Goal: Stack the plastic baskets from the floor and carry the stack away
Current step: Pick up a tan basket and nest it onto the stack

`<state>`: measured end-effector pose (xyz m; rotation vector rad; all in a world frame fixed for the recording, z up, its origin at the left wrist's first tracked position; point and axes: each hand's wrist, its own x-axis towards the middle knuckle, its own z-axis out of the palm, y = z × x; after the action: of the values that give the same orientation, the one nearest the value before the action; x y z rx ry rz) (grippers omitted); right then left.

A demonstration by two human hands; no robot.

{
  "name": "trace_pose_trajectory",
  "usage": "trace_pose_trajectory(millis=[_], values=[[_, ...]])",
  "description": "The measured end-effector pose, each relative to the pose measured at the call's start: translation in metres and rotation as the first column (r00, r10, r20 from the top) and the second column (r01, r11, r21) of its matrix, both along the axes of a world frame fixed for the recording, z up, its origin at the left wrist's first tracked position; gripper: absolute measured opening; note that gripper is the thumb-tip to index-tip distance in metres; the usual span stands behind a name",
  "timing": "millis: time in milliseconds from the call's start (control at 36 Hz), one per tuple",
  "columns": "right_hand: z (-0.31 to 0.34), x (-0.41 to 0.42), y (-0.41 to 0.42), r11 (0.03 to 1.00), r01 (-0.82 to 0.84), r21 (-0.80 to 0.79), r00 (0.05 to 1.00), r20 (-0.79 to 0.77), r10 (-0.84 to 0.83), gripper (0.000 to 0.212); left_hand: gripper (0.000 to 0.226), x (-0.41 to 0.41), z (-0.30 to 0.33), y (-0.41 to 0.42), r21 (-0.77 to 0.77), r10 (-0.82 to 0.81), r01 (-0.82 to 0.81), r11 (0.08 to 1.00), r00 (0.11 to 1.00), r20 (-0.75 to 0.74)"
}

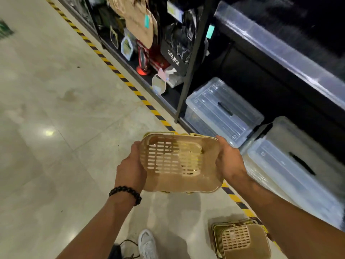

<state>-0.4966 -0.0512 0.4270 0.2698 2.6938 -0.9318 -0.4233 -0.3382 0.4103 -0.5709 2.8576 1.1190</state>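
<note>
Glossy tile floor point(56, 109), dark shelving point(242, 75) on the right with clear storage bins point(222, 111). We hold a tan basket stack point(177, 161) off the floor, left hand point(131, 171) and right hand point(228, 161) clamped on opposite ends. A second basket stack point(240, 240) sits on the floor, near right.

Only "CHANCE" can be read, in white letters on a black marbled bag point(177, 47) on the shelf point(168, 98), well beyond the fingers.

A glossy pale tiled floor point(56, 113) is edged by yellow-black hazard tape point(119, 74) (light glares off it) beside dark shelving point(194, 53) stocked with clear lidded bins point(222, 111).
</note>
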Motion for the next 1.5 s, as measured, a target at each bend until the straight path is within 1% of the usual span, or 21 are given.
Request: trace_pose_trajectory(millis=[56,139,250,278,361,472,583,639,667,750,833,972,1056,1083,1139,1250,1306,1333,1389,1444,1500], values=[[0.010,0.007,0.015,1.000,-0.012,-0.003,1.000,-0.008,0.012,0.027,0.057,0.008,0.007,0.015,-0.015,0.003,-0.003,1.000,1.000,-0.006],[0.014,0.018,0.044,0.990,-0.082,0.115,0.995,-0.052,0.089,0.049,0.057,0.022,0.013,0.043,-0.036,0.014,-0.015,0.999,1.000,-0.011],[0.011,0.033,0.093,0.993,-0.065,0.101,0.997,-0.034,0.069,0.062,0.057,0.043,0.013,0.093,-0.003,0.090,-0.090,0.996,0.996,0.026],[0.009,0.036,0.109,0.997,-0.053,0.062,0.998,-0.042,0.056,0.063,0.057,0.048,0.012,0.107,0.002,0.109,-0.109,0.994,0.994,0.028],[0.004,0.050,0.158,0.998,-0.046,-0.051,0.995,-0.091,0.042,0.049,0.057,0.068,0.009,0.156,0.024,0.174,-0.175,0.984,0.984,0.031],[-0.005,0.073,0.229,0.994,-0.099,-0.039,0.991,-0.093,0.095,0.027,0.064,0.104,0.000,0.230,0.072,0.218,-0.218,0.973,0.976,0.001],[-0.018,0.096,0.298,0.990,-0.129,-0.060,0.988,-0.089,0.123,0.038,0.061,0.139,-0.016,0.301,0.072,0.243,-0.242,0.968,0.970,-0.005],[-0.025,0.107,0.326,0.990,-0.139,-0.019,0.984,-0.113,0.136,0.054,0.067,0.153,-0.026,0.331,0.112,0.259,-0.262,0.959,0.965,0.042],[-0.030,0.112,0.339,0.989,-0.147,0.000,0.982,-0.117,0.146,0.057,0.071,0.159,-0.032,0.344,0.127,0.265,-0.271,0.954,0.962,0.058],[-0.058,0.126,0.377,0.985,-0.157,0.070,0.983,-0.088,0.163,0.038,0.077,0.177,-0.053,0.376,0.139,0.268,-0.278,0.950,0.959,0.089],[-0.090,0.146,0.403,0.984,-0.157,0.080,0.987,-0.024,0.160,0.037,0.071,0.193,-0.081,0.399,0.154,0.258,-0.277,0.948,0.957,0.134],[-0.155,0.179,0.434,0.985,-0.165,0.050,0.986,-0.010,0.166,0.047,0.061,0.222,-0.145,0.429,0.154,0.247,-0.279,0.948,0.948,0.202],[-0.199,0.197,0.446,0.990,-0.141,0.016,0.989,0.047,0.140,0.039,0.056,0.237,-0.198,0.441,0.163,0.239,-0.287,0.944,0.936,0.260],[-0.221,0.205,0.453,0.988,-0.146,0.045,0.988,0.061,0.143,0.035,0.054,0.244,-0.223,0.448,0.151,0.236,-0.284,0.947,0.932,0.274],[-0.242,0.214,0.459,0.984,-0.157,0.087,0.987,0.055,0.152,0.036,0.049,0.251,-0.243,0.453,0.135,0.235,-0.281,0.950,0.931,0.279],[-0.314,0.237,0.475,0.977,-0.155,0.147,0.978,0.165,0.130,0.038,0.047,0.271,-0.305,0.470,0.116,0.219,-0.272,0.955,0.914,0.340],[-0.342,0.246,0.478,0.959,-0.175,0.225,0.971,0.203,0.129,0.043,0.048,0.278,-0.328,0.474,0.099,0.222,-0.273,0.957,0.907,0.359],[-0.353,0.249,0.478,0.952,-0.175,0.252,0.974,0.185,0.130,0.045,0.051,0.280,-0.337,0.476,0.079,0.219,-0.260,0.962,0.915,0.338],[-0.365,0.253,0.472,0.949,-0.173,0.264,0.984,0.084,0.155,0.044,0.058,0.279,-0.349,0.476,0.025,0.218,-0.232,0.972,0.940,0.263],[-0.371,0.251,0.468,0.962,-0.148,0.230,0.988,-0.010,0.154,0.042,0.063,0.273,-0.356,0.473,0.004,0.236,-0.243,0.970,0.947,0.218],[-0.376,0.251,0.468,0.974,-0.114,0.194,0.992,-0.034,0.123,0.045,0.062,0.270,-0.359,0.471,0.009,0.239,-0.246,0.969,0.948,0.212]])
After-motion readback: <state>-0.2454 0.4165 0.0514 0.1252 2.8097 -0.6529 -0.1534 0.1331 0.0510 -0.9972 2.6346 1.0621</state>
